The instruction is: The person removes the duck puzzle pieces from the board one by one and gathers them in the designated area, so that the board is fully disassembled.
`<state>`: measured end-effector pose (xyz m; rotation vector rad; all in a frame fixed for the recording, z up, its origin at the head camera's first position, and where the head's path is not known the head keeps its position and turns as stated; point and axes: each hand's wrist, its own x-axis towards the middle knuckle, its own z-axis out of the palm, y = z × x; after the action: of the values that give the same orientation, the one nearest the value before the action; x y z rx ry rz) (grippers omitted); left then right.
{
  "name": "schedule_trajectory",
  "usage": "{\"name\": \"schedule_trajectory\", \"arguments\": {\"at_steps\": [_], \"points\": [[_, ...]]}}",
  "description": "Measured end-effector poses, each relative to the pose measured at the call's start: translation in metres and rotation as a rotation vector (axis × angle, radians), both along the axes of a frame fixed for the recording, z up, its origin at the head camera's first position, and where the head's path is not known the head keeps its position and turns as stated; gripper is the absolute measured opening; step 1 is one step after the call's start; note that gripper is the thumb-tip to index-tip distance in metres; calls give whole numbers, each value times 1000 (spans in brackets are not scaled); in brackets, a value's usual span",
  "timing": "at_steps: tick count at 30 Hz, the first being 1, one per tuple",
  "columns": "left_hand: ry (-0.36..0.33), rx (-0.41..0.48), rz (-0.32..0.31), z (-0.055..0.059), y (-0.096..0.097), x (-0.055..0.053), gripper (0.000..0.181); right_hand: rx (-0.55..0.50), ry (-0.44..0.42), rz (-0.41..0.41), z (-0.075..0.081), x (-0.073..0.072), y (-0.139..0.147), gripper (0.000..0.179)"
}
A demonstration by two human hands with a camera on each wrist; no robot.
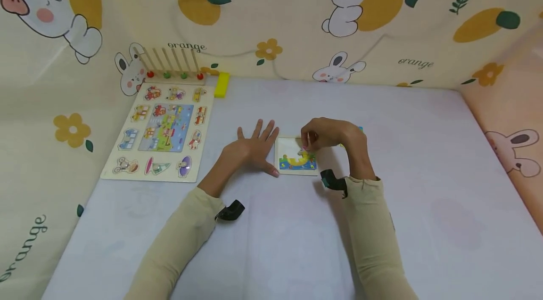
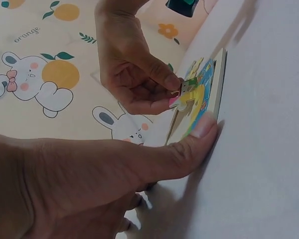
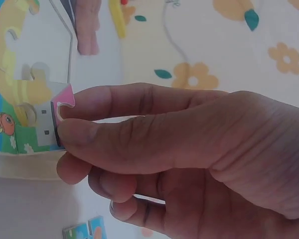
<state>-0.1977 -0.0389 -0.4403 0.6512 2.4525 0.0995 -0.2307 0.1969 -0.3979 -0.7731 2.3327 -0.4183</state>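
Two beige sleeves (image 1: 180,234) reach in from the near side, a small black device (image 1: 230,210) at the left wrist and another (image 1: 332,181) at the right. Between the hands lies a small puzzle (image 1: 289,144), its near part filled with blue, green and yellow pieces, its far part bare. The left hand (image 1: 252,149) is spread beside its left side, the thumb resting on the near left corner. The right hand (image 1: 328,133) is over its right side, pinching a grey, pink and yellow piece (image 3: 44,122) between thumb and index finger; whether the piece touches the puzzle, I cannot tell. Loose pieces (image 3: 84,231) lie on the table, past the puzzle's right side and partly hidden by that hand in the head view. Farther left is a big board (image 1: 110,171) with picture pieces around a central scene. Behind it stand a rack (image 1: 176,80) of upright sticks with red and green beads and a yellow block (image 1: 222,85). The table (image 1: 271,243) is white; cream cloth (image 1: 297,17) printed with rabbits, oranges and flowers hangs around it.
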Motion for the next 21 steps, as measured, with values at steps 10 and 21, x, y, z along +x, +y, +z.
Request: {"name": "schedule_trajectory", "arguments": {"at_steps": [10, 21], "points": [[-34, 6, 27, -1, 1, -2, 105, 68, -22, -18, -2, 0, -7, 5], [-19, -17, 45, 3, 6, 1, 101, 24, -12, 12, -3, -3, -4, 5]]}}
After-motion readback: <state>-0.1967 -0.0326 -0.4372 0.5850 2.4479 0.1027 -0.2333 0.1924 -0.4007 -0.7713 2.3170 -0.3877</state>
